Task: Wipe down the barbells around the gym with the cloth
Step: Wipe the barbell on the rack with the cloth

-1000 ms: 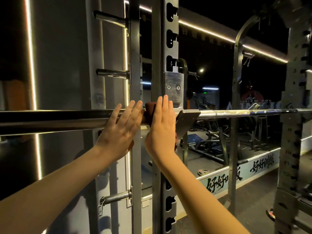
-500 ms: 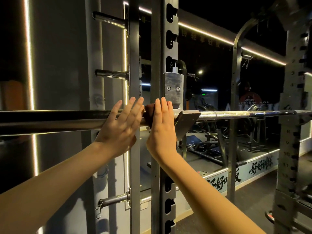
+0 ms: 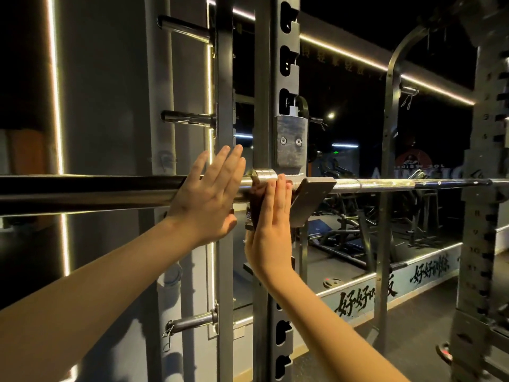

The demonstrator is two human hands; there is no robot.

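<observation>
A steel barbell (image 3: 91,190) runs level across the view, resting in a J-hook (image 3: 309,201) on the rack upright (image 3: 275,64). My left hand (image 3: 208,198) lies flat against the thick sleeve, fingers straight and pointing up. Just right of it, my right hand (image 3: 271,230) presses a dark reddish-brown cloth (image 3: 256,205) against the bar's collar with straight fingers. The shiny collar (image 3: 264,174) shows above the cloth. Most of the cloth is hidden behind my right hand.
Weight-plate pegs (image 3: 187,117) stick out from a post at the left, with another peg (image 3: 192,322) lower down. A second rack upright (image 3: 484,216) stands at the right. Benches and machines (image 3: 358,232) fill the dark room beyond. A shoe (image 3: 443,352) shows at bottom right.
My right hand and the cloth have slid down over the bar, uncovering the shiny collar. My left hand has stayed flat on the sleeve.
</observation>
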